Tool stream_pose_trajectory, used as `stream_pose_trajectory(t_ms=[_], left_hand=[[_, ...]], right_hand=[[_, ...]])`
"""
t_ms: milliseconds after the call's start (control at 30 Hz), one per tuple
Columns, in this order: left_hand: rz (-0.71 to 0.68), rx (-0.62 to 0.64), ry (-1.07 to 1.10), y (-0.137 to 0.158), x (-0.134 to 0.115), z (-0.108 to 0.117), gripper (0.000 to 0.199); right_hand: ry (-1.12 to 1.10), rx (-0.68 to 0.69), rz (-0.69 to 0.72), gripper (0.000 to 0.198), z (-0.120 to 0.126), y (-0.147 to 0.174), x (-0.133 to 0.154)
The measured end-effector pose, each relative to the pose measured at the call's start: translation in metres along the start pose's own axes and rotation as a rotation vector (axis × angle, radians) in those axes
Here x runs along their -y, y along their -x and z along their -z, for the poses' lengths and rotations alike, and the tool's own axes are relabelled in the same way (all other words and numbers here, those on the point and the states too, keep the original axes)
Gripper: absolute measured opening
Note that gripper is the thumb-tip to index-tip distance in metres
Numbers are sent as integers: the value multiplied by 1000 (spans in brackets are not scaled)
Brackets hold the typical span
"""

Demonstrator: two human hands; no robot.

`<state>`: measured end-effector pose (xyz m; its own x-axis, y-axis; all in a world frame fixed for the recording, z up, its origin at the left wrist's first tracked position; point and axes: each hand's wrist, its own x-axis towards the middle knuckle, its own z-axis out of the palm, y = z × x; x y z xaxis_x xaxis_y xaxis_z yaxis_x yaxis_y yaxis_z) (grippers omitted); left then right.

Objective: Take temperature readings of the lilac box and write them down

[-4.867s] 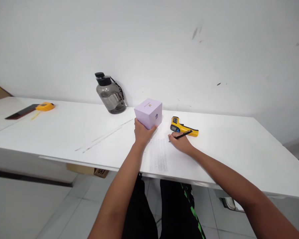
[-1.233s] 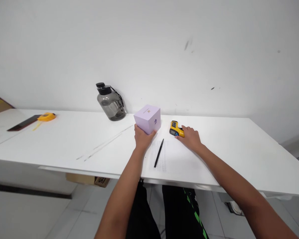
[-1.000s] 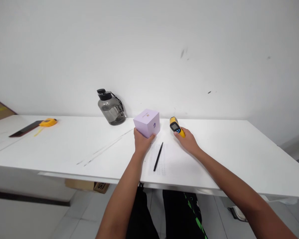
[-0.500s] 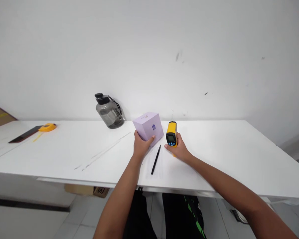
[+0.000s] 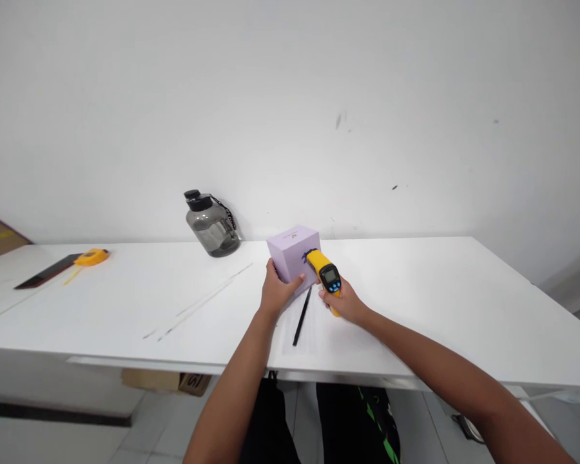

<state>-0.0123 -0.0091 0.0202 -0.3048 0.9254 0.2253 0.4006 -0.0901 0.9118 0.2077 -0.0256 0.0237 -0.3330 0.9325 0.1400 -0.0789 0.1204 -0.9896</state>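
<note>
L grip clamped on lilac box, tilted, at counter. R grip wrapped round IR thermometer; barrel's long axis fwd-left, nose v. close to box's R face, contact unclear. Box fwd-left of R grip.

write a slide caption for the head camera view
Left hand holds a lilac box while the right hand aims a yellow pistol-shaped device at it; a black pen lies nearby.

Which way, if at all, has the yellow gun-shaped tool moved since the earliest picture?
Yes: the yellow tool, in the right hand, has moved left, toward the water bottle.
</note>
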Motion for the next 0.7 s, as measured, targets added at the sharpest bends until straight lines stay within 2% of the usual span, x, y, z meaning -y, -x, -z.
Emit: stream_pose_trajectory(t_ms=[200,400,700], left_hand=[[-34,48,46,2,2,-7,99],[-10,32,95,2,2,-9,93],[-34,32,62,2,4,-9,98]], right_hand=[[63,10,23,52,0,1,5],[37,9,-64,53,-1,-2,6],[20,17,-72,54,2,-6,0]])
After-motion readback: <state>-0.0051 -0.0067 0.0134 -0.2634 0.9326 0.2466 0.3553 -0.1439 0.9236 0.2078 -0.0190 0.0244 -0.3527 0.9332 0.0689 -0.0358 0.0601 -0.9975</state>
